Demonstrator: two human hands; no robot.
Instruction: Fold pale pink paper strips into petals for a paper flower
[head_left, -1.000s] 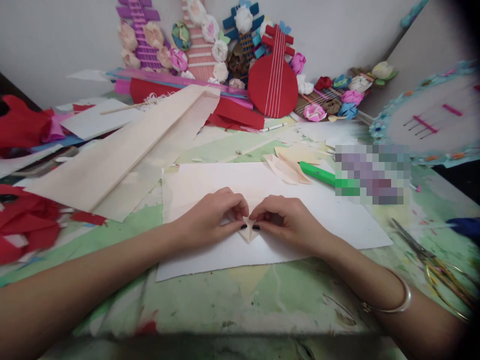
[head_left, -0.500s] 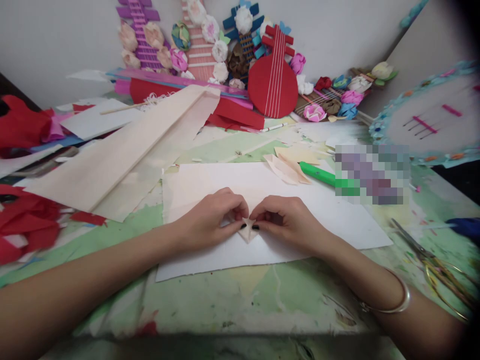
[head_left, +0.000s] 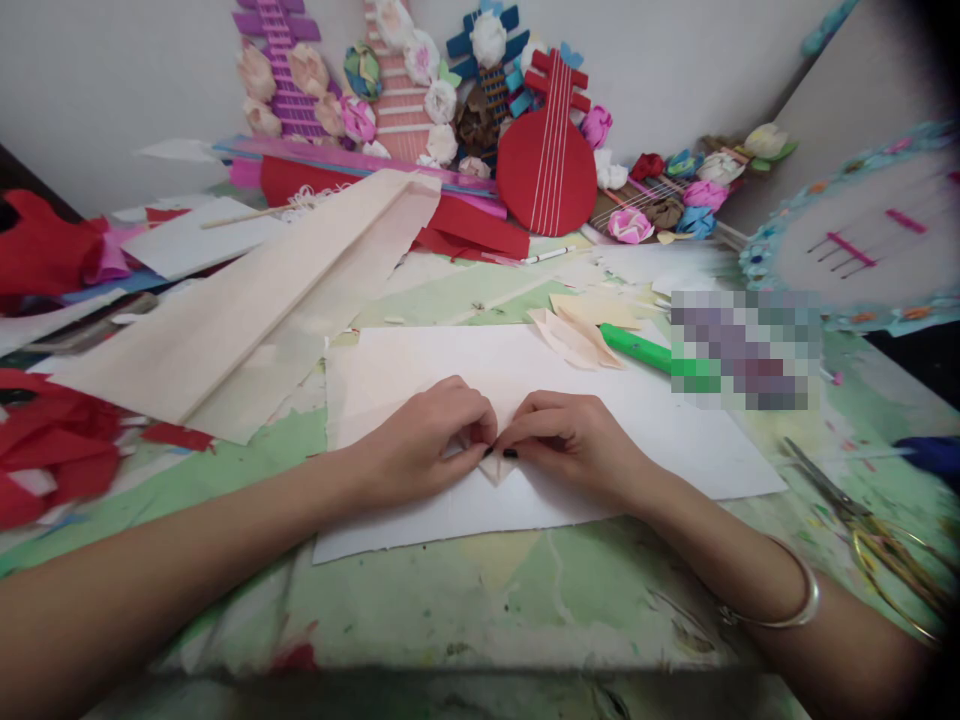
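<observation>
A small cream paper piece (head_left: 495, 472) is over the white sheet (head_left: 675, 440), both grips pinching it: left hand (head_left: 450, 432) at its 9 o'clock, right hand (head_left: 581, 437) at 3. Folded cream papers (head_left: 568, 340) lie at 1 o'clock, scissors (head_left: 844, 505) farther out at 3 on the counter (head_left: 420, 610).

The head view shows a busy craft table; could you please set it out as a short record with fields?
Left hand: pinching a small cream paper piece
Right hand: pinching the same piece, fingertips close to the left's
Under the hands: white sheet on a stained green table
Beyond the sheet, left: large cream paper
Right: scissors
Back: red stringed instrument model
Unclear: pixelated patch
</observation>
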